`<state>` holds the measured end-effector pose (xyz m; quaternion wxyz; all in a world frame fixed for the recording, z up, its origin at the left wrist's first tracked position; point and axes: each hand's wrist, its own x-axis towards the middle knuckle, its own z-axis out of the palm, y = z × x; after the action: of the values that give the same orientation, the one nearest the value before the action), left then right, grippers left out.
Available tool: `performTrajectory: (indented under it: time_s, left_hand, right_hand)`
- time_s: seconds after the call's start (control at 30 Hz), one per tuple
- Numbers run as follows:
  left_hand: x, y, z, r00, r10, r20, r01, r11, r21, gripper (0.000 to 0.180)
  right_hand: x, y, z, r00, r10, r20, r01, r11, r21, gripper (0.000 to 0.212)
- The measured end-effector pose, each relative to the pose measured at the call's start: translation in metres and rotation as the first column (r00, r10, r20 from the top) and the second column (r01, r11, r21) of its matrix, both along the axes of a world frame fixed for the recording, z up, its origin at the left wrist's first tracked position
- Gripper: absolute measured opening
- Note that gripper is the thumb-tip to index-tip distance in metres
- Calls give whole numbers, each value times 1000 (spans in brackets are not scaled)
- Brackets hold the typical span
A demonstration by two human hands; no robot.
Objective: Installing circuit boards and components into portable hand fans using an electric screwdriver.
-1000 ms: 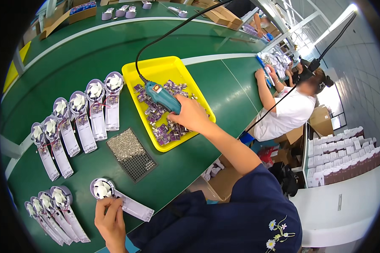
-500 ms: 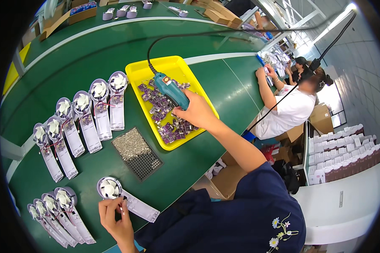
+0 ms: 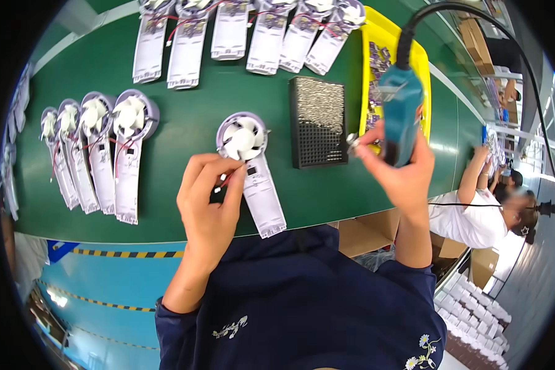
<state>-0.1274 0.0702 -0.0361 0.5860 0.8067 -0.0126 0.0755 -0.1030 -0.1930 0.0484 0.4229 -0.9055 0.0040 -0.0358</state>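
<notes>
A handheld fan half-shell (image 3: 264,196), with a white fan wheel (image 3: 243,139) in its round head, lies on the green table in front of me. My left hand (image 3: 209,200) is closed beside it, thumb and fingers pinching the thin red wires (image 3: 226,180) that end in a small white plug. My right hand (image 3: 407,176) is wrapped round a teal electric screwdriver (image 3: 399,111), blurred by motion. A small silvery part (image 3: 352,143) shows at its thumb and fingertip, too blurred to name. The black screw tray (image 3: 297,139), partly covered with small screws, sits left of that hand.
A yellow tray (image 3: 427,74) with purple circuit boards (image 3: 376,68) stands behind the screwdriver. Several fan half-shells (image 3: 187,55) line the far side; several more (image 3: 127,179) lie left. The screwdriver's black cable (image 3: 475,12) arcs right, towards a person in white (image 3: 465,216).
My view has swung, bringing the fan half-shell to the middle. The right hand has lifted the screwdriver from the yellow tray and come nearer the screw tray. The left hand stays at the half-shell.
</notes>
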Motion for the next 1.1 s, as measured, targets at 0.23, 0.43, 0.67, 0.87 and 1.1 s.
performTrajectory:
  time_s: [0.23, 0.43, 0.67, 0.87, 1.1]
  left_hand:
    - [-2, 8, -4, 998, 3, -57, -12, 988, -152, 14]
    - [-3, 16, -1, 998, -56, -10, 55, 995, -85, 23]
    - [1, 13, -5, 998, -59, 35, 63, 990, -126, 21]
    - [2, 12, -10, 998, -55, 33, 58, 991, -117, 18]
    - [1, 8, -5, 1000, 2, 13, 0, 989, -145, 14]
  right_hand:
    - [3, 69, -17, 918, 395, -33, -396, 912, -102, 54]
    - [4, 90, -25, 876, 471, -108, -481, 869, -115, 53]
    - [2, 93, -33, 886, 445, -127, -459, 882, -106, 51]
    - [-4, 94, -38, 918, 352, -182, -365, 930, -42, 47]
    - [-8, 94, -37, 940, 304, -158, -307, 952, 6, 47]
